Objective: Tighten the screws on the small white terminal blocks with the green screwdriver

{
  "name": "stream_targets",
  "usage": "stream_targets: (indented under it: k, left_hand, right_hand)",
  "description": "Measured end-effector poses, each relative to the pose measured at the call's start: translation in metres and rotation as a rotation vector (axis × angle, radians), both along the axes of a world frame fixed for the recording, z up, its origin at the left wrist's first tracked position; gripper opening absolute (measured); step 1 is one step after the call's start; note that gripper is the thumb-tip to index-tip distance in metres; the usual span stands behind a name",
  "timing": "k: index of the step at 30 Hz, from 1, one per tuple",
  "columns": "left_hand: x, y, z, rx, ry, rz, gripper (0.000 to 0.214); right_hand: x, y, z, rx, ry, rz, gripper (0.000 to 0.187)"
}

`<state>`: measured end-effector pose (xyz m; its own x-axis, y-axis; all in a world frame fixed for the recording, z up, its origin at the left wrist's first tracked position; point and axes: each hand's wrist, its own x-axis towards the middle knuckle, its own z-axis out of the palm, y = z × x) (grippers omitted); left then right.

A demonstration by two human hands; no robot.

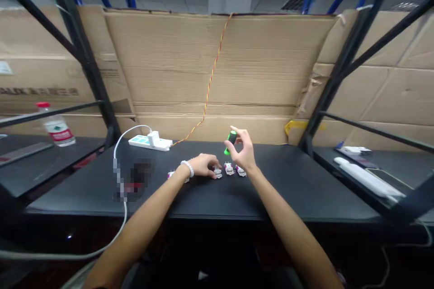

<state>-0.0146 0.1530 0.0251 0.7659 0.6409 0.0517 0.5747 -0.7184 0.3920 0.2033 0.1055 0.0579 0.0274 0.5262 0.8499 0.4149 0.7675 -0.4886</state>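
Observation:
A small green-and-black screwdriver (231,137) is pinched between the thumb and fingers of my right hand (244,151), raised above the black desk; its tip cannot be made out. On the desk, my left hand (203,165), with a white bead bracelet (188,168) at the wrist, has its fingers closed around a small white assembly (218,173). To its right lie two similar white pieces with pink parts, one assembly (229,169) beneath the screwdriver and another assembly (240,171) by my right wrist. One more pink-and-white piece (170,174) shows partly behind my left forearm.
A white power strip (151,142) with a plugged-in charger sits at the back left, its white cable (125,216) running over the front edge. Cardboard (264,67) walls the back. Dark metal posts (334,81) stand at both sides. A bottle (58,128) is far left.

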Motion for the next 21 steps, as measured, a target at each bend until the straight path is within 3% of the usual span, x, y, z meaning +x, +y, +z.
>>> stream_targets:
  k: [6, 21]
  left_hand:
    - [-0.0001, -0.0006, 0.0000, -0.001, -0.018, -0.006, 0.041]
    - [-0.0009, -0.0002, -0.0014, 0.019, -0.012, -0.012, 0.042]
  right_hand:
    - [0.0007, 0.0019, -0.0021, -0.020, -0.006, 0.088, 0.049]
    - [-0.0024, -0.0003, -0.0013, -0.017, 0.044, 0.002, 0.048]
